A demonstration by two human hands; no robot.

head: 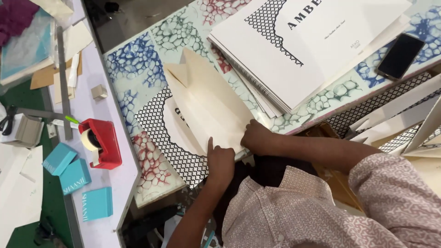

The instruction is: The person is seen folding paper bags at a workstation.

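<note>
Both hands press on cream folded card [206, 103], mid-table on the lattice-print sheet [151, 119]. Left hand [220, 160] index out along the near edge; right hand [257, 136] fisted at the corner. White stack [298, 50] close on the right; red tape dispenser [102, 143] well left.

A thick stack of white printed sheets with a black lattice border [312, 50] is shown at upper right, with a black smartphone [400, 56] laid just beside it. A red tape dispenser [103, 143] is seen on the pale side table [92, 69], near three small teal boxes [76, 183]. A long grey metal ruler [63, 78] is placed further back, beside a small beige cube [98, 92].
</note>
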